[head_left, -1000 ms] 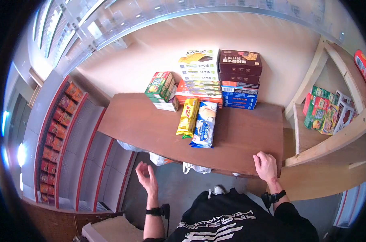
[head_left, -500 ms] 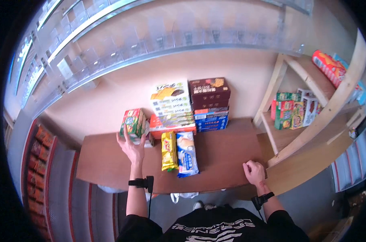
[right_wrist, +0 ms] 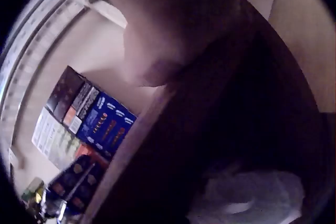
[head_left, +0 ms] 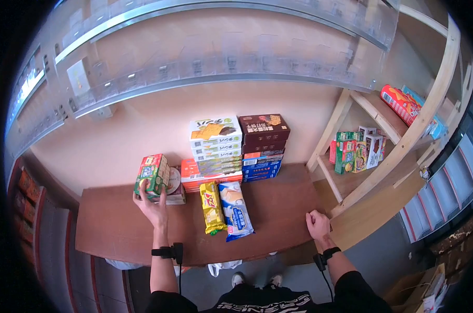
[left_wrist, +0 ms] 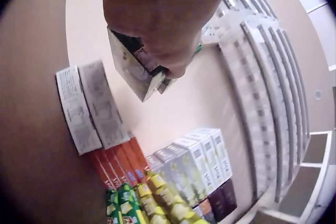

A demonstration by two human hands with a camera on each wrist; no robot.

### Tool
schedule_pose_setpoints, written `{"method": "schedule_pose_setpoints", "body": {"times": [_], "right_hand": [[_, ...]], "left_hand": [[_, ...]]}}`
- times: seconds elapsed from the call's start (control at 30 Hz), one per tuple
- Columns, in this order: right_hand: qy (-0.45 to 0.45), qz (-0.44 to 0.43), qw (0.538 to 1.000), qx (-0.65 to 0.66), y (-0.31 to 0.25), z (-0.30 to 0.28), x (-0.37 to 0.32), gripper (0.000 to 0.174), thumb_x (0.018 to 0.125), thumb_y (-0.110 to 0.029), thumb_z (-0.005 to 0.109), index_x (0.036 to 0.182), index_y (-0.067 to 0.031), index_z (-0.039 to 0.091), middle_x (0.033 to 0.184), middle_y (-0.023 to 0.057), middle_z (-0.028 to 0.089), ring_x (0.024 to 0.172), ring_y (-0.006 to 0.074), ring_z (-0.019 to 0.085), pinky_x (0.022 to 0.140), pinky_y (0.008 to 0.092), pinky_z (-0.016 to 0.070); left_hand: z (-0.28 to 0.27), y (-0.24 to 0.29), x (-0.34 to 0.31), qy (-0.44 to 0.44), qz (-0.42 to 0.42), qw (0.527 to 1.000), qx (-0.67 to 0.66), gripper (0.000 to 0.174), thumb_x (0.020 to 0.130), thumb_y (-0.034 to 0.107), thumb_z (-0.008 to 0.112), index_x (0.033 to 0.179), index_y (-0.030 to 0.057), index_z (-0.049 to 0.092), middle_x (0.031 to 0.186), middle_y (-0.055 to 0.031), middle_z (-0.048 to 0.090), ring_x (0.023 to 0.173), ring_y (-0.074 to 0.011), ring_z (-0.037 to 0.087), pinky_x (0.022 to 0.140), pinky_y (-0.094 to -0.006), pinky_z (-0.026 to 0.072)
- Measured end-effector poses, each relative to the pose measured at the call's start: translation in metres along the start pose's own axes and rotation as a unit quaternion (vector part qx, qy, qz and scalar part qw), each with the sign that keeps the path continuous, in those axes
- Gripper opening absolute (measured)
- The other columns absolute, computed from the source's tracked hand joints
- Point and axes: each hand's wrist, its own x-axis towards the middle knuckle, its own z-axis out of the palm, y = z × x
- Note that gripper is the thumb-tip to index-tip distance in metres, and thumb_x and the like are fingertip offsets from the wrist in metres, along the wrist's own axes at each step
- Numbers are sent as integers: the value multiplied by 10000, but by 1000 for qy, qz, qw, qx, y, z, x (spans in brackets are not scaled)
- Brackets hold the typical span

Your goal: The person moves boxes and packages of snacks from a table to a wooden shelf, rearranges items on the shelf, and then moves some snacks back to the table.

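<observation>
The left hand grips a green and red box by its sides, thumb on the right. In the left wrist view the held box is apart from two pale boxes lying flat. On the brown table, a low box with a round pattern is just right of the grip. The right hand rests loosely curled at the table's right front edge, holding nothing visible. Its fingers are mostly hidden in the right wrist view.
White boxes top a stack over orange boxes; brown boxes top blue ones. Yellow and blue-white packs lie in front. A clear-fronted rack hangs above; a wooden shelf with boxes stands right.
The left hand has moved up to the green box and taken hold of it. The right hand stays by the table's edge. The head view has shifted, showing more of the rack.
</observation>
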Motion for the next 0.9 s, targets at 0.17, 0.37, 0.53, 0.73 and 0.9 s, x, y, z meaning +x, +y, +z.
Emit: {"method": "schedule_pose_setpoints", "body": {"times": [0.17,0.37,0.53,0.73,0.9], "right_hand": [[39,70,994,78,-6,4,-21,241,889,-172,600,708,-23,544,574,86,558,513,182,539,494,341,422],[-51,192,915,351,-55,-49,-55,184,920,-190,570,974,-15,591,772,66,643,664,129,595,629,291,480],[-284,94,776,556,-88,-123,-57,475,970,-377,449,1308,-46,414,1151,119,577,999,186,588,854,320,465],[-424,79,675,599,-44,-150,-111,771,898,-550,475,1411,-4,291,1386,127,402,1258,209,413,1039,347,332],[-472,213,576,632,20,-167,-195,630,918,-320,577,1405,-11,325,1278,71,517,1128,122,492,964,261,390]], "left_hand": [[-72,0,-10,35,-50,980,-188,549,791,17,696,1282,47,451,1271,-112,435,1161,-211,467,954,-343,424],[-169,53,-46,-106,-165,895,-399,629,787,173,693,1319,34,388,1244,-94,489,1148,-211,498,979,-346,410],[-151,129,-98,-410,-129,801,-416,746,635,249,821,1239,31,442,1183,-65,492,1108,-193,496,959,-334,411],[-71,222,-195,-690,-17,618,-376,593,685,110,798,1213,63,531,1221,-83,533,1168,-205,477,1010,-351,367],[-50,284,-252,-802,72,461,-372,605,697,112,788,1236,62,517,1222,-90,523,1150,-231,471,1012,-333,359]]}}
